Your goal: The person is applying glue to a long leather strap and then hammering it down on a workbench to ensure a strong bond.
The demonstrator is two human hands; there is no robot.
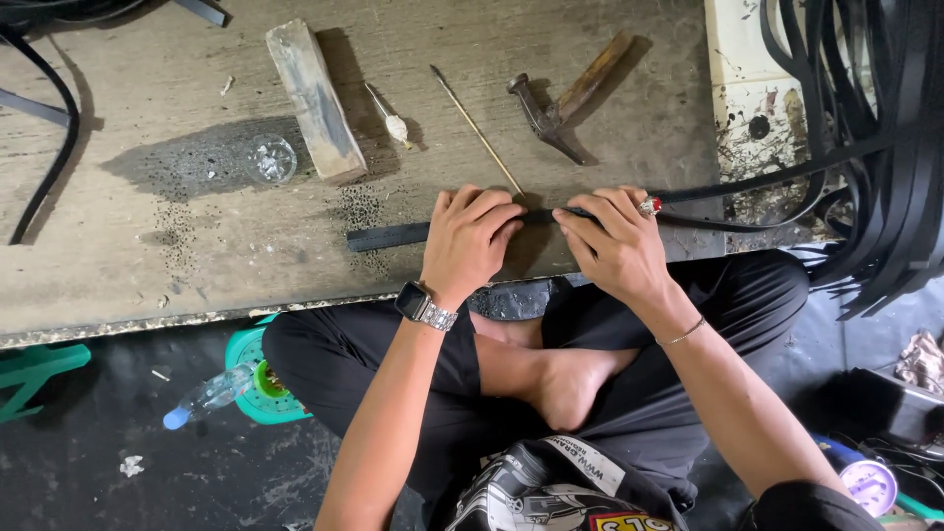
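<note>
Nearest, the person sits cross-legged at the edge of the table. Both hands press down on a black strap that lies flat across the wood — the left hand with bent fingers on top of it, the right hand pinching it at 3 o'clock. Farther, at 12 o'clock, lie a thin stick and a hammer; at 10 o'clock — a wooden block.

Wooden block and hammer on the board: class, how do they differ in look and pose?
The wooden block is a plain pale bar; the hammer has a dark metal head on a brown handle. The block lies left of the hands, the hammer right. Both rest untouched on the board.
</note>
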